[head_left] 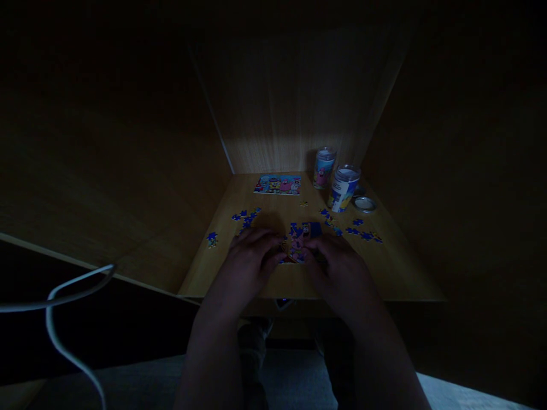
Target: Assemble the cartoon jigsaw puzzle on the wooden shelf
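Note:
A partly joined cartoon jigsaw patch [299, 240] lies on the small wooden table [397, 273], between my two hands. My left hand [252, 256] rests palm down on its left side, fingers bent with the tips at the patch's edge. My right hand [337, 262] lies on the right side, its fingers curled against the patch. The scene is very dim, and I cannot make out whether either hand pinches a piece. Loose blue pieces [245, 216] lie left of the patch, and more loose pieces [361, 232] lie to the right.
A printed reference picture [277, 184] lies at the table's back. Two cylindrical tins [325, 167] [344, 188] stand at the back right, a round lid [364, 203] beside them. Wooden walls close in on three sides. A white cable [64, 319] hangs at lower left.

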`<state>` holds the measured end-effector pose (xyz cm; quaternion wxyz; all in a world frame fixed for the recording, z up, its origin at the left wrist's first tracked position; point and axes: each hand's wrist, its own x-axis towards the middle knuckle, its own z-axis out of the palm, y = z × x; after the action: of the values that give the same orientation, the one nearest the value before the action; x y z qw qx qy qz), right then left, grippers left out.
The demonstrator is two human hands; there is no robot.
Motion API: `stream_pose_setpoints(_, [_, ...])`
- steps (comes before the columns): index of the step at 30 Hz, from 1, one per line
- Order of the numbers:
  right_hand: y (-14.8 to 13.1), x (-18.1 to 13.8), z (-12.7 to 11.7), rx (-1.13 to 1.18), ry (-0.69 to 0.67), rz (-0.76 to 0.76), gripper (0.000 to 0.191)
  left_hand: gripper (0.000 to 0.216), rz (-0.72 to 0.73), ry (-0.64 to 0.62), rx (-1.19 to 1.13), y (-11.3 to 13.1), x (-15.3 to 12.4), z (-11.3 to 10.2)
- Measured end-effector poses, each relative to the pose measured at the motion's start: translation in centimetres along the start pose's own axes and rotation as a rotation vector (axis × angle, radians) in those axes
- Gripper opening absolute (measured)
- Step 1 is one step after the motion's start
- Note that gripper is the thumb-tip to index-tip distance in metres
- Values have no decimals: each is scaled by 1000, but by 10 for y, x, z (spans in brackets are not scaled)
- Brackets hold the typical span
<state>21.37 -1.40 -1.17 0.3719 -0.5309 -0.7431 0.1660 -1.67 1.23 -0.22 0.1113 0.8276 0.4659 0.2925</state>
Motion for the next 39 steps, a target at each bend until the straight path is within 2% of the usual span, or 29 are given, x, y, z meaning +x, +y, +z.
stream_pose_setpoints(9, [0, 0, 1, -12, 9, -6, 9, 18, 31, -15, 55, -2, 0, 2])
stream_pose_setpoints(23, [2, 0, 1, -27, 21, -24, 8, 7, 83, -15, -30, 1, 3, 1])
stream_pose_setpoints(26, [3, -1, 2, -45, 20, -20, 7, 11, 92, -27, -26, 2, 3, 0])
stream_pose_setpoints(31, [4, -1, 2, -48, 16, -24, 8, 11, 81, -49, 24, 2, 2, 0])
stream_pose_setpoints(39, [1, 0, 2, -25, 32, -21, 9, 7, 45, -13, 58, 6, 3, -1])
